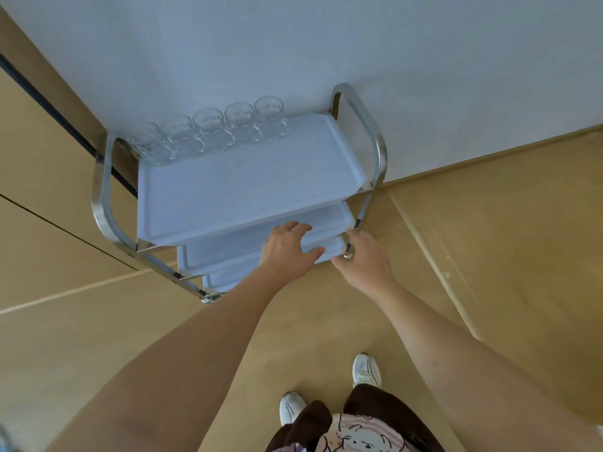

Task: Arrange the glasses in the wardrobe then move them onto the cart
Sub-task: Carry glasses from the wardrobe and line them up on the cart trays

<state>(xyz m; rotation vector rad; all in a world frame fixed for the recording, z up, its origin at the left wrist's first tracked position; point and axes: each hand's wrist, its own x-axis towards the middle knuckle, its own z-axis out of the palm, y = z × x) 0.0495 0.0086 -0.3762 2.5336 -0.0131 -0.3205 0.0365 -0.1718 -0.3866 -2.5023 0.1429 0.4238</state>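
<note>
— Hands first: what are yours doing?

— Your left hand (288, 247) is loose, fingers spread and relaxed, holding nothing. It hovers over the near edge of the cart's (101, 197) lower shelves (248, 246), just below the near right corner of the top tray (228, 194). Your right hand (367, 256) is out by the cart's near right leg (355, 223). Whether those fingers close round the leg or only lie beside it, you cannot tell from this view.

— And the glasses?

— Five clear glasses (208, 133) stand upright in one row along the far edge of the top tray, against the pale wall (293, 44). They run from the far left corner toward the far right corner, each just beside the next. Both your hands are well apart from them, at the opposite edge of the cart.

— Anything else around you?

— Steel handles arch over both short ends of the cart. Your white shoes (367, 370) stand on the tan floor (489, 239) below.
</note>
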